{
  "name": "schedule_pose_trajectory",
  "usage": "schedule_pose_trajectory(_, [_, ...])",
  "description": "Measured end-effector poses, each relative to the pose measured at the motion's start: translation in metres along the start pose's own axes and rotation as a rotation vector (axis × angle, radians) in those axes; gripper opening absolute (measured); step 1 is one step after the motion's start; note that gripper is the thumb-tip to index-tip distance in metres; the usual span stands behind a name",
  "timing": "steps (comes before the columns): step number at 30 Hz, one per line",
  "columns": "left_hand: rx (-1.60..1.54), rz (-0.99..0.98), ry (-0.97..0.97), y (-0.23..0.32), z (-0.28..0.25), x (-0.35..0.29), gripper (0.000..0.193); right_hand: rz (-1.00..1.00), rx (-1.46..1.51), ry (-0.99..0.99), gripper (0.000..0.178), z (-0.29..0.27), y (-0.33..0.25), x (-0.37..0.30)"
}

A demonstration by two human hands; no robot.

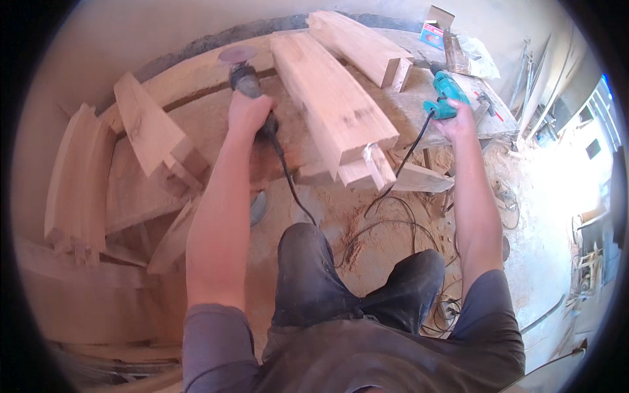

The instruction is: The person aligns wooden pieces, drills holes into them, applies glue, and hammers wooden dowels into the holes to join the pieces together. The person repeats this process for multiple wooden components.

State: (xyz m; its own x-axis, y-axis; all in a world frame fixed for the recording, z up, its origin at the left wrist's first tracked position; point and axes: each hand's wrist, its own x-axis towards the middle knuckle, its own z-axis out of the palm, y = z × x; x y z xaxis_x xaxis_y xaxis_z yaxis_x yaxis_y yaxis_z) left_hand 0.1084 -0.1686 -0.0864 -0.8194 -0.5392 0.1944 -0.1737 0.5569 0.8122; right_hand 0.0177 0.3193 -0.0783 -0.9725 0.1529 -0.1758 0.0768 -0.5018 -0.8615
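My left hand (pixel 249 111) is wrapped round a dark corded angle grinder (pixel 246 80), whose round sanding disc (pixel 237 54) is at its far end over the bench. My right hand (pixel 460 118) grips a teal power drill (pixel 449 88) near the bench's right end, its black cord hanging toward the floor. Between the two tools lies a thick wooden beam (pixel 334 98) with a tenon (pixel 379 165) cut on its near end. Neither tool touches this beam.
A second beam (pixel 360 46) lies behind, and another (pixel 154 128) rests at the left. More timbers (pixel 78 183) stand at the far left. A small box (pixel 432 34) and a plastic bag (pixel 481 59) sit at the back right. Cords (pixel 413 223) loop over the sawdust-covered floor.
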Motion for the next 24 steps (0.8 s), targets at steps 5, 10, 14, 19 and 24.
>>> schedule_pose_trajectory(5, [0.140, -0.034, -0.016, 0.013, -0.002, 0.012, 0.043, 0.025, -0.322, -0.022, 0.032, -0.049, 0.008, -0.073])
schedule_pose_trajectory(10, [0.094, -0.100, -0.066, 0.008, -0.001, 0.015, 0.059, 0.003, -0.307, -0.072, 0.026, -0.092, 0.077, -0.187])
schedule_pose_trajectory(14, [0.027, -0.110, -0.084, -0.002, -0.001, 0.022, 0.058, 0.171, -0.339, -0.083, 0.027, -0.079, 0.127, -0.267])
schedule_pose_trajectory(19, [-0.047, -0.092, -0.062, -0.006, 0.001, 0.019, 0.059, 0.147, -0.109, -0.382, 0.039, -0.006, 0.131, -0.296])
schedule_pose_trajectory(24, [-0.030, -0.103, 0.001, -0.012, 0.005, 0.015, 0.070, 0.139, 0.135, -0.380, 0.057, 0.067, 0.122, -0.284])
